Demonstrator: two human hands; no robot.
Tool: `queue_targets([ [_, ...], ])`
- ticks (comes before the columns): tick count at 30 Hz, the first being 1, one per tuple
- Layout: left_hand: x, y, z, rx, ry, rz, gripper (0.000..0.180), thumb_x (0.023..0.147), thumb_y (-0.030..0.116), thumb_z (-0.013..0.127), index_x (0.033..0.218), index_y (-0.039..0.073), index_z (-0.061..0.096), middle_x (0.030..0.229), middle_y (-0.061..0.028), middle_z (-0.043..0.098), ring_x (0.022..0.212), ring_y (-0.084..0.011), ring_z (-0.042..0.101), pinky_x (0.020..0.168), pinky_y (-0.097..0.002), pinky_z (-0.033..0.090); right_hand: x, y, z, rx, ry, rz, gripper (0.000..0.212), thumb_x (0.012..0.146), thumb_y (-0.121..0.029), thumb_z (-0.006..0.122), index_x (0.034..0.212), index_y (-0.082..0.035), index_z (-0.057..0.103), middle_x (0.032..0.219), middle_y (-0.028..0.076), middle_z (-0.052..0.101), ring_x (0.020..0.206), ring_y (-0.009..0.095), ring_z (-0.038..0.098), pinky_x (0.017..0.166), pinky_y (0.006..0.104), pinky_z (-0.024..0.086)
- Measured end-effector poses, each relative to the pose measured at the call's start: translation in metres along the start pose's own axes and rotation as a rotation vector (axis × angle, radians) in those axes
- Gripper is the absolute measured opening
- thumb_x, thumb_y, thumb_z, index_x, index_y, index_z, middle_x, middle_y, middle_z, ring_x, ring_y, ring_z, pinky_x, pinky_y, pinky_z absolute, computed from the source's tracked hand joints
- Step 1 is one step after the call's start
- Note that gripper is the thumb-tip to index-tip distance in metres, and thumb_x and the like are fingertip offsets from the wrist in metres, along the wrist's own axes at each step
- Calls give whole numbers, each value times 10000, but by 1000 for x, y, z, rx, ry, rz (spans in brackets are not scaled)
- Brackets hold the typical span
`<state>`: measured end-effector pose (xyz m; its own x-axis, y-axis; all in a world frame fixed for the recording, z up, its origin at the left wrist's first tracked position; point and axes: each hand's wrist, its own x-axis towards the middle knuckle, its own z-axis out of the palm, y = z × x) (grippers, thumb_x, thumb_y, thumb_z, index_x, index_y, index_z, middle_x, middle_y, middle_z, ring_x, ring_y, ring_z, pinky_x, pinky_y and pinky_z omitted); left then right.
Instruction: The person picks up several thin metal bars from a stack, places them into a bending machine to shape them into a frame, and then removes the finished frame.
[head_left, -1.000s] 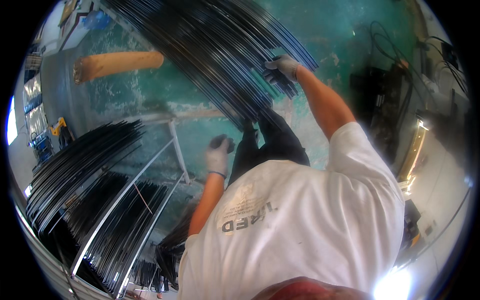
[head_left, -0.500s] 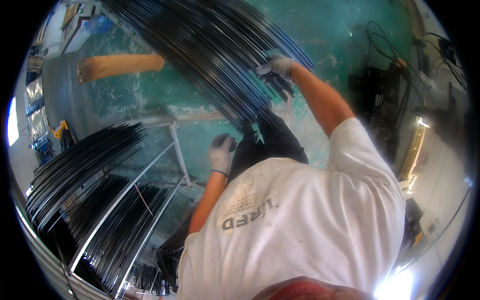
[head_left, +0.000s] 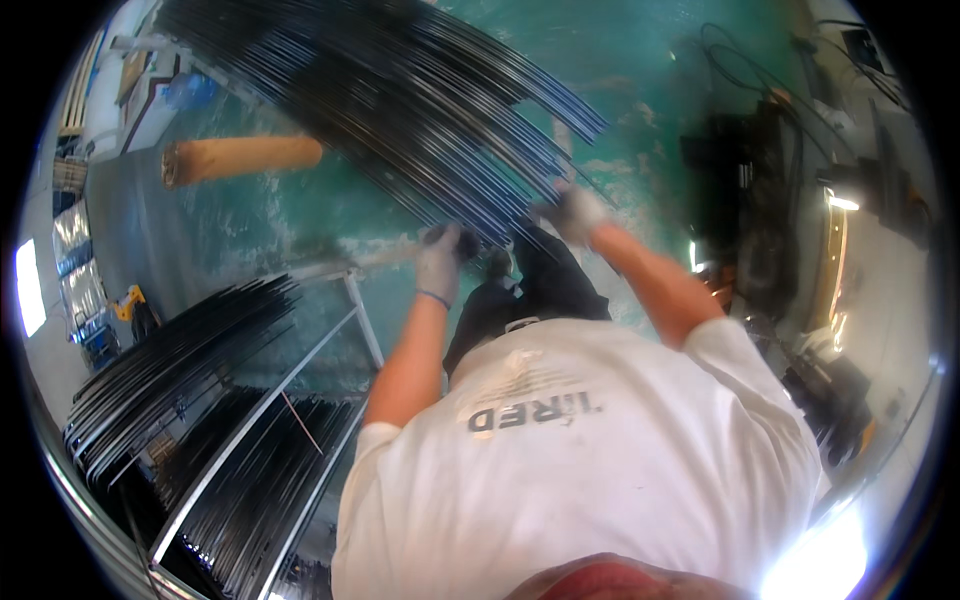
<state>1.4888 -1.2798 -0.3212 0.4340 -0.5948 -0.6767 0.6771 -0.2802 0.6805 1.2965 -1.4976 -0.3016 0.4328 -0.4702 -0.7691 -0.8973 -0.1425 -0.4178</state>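
Observation:
Long dark metal rods (head_left: 400,110) lie side by side in a wide slanting bundle, their near ends reaching toward my legs. My left hand (head_left: 438,265), in a pale glove with dark fingertips, is curled at the near left ends of the bundle. Its fingers appear closed round the rod ends, though they partly hide the grip. My right hand (head_left: 578,212), also gloved and slightly blurred, closes on rod ends at the bundle's near right side. Some rods farther right reach past it, lying apart from the hand.
A thick tan cardboard tube (head_left: 245,160) is left of the bundle. At lower left, a pale metal frame rack (head_left: 215,465) stands by more dark rods (head_left: 180,365). Cables (head_left: 755,75) and dark equipment (head_left: 735,175) are on the right. The green floor (head_left: 640,60) is worn.
My left hand has moved up from beside my leg to the rod ends. My right hand has come down and nearer along the bundle's right side.

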Motion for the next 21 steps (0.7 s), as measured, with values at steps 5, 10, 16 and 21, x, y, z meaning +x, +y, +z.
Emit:
queue_targets([
  [5, 68, 31, 7, -362, -213, -176, 396, 1063, 390, 568, 1104, 3, 641, 1009, -162, 697, 967, -336, 672, 962, -500, 544, -198, 186, 101, -48, 114, 344, 483, 946, -528, 668, 1067, -67, 744, 979, 244, 741, 961, 408, 728, 848, 505, 563],
  [10, 87, 54, 16, -363, -311, -218, 598, 1069, 513, 490, 1226, -48, 622, 1128, -231, 680, 1140, -412, 628, 1109, -568, 466, -456, 350, 181, -363, 359, 540, 284, 930, -318, 671, 945, -40, 728, 967, 240, 738, 955, 425, 716, 839, 523, 556],
  [16, 78, 47, 24, -347, -423, -158, 311, 1061, 290, 588, 959, -2, 613, 875, -93, 602, 798, -232, 572, 789, -371, 515, -487, 305, 237, -184, 579, 694, 265, 869, -301, 776, 850, -52, 689, 851, 215, 699, 873, 442, 674, 763, 535, 531],
  [21, -25, 47, 68, -336, -351, -214, 298, 1068, 221, 586, 808, 94, 518, 740, 11, 416, 684, -152, 390, 660, -322, 376, -417, 300, 256, -184, 977, 576, 307, 931, -342, 684, 753, -98, 629, 741, 154, 663, 765, 410, 665, 712, 535, 509],
])
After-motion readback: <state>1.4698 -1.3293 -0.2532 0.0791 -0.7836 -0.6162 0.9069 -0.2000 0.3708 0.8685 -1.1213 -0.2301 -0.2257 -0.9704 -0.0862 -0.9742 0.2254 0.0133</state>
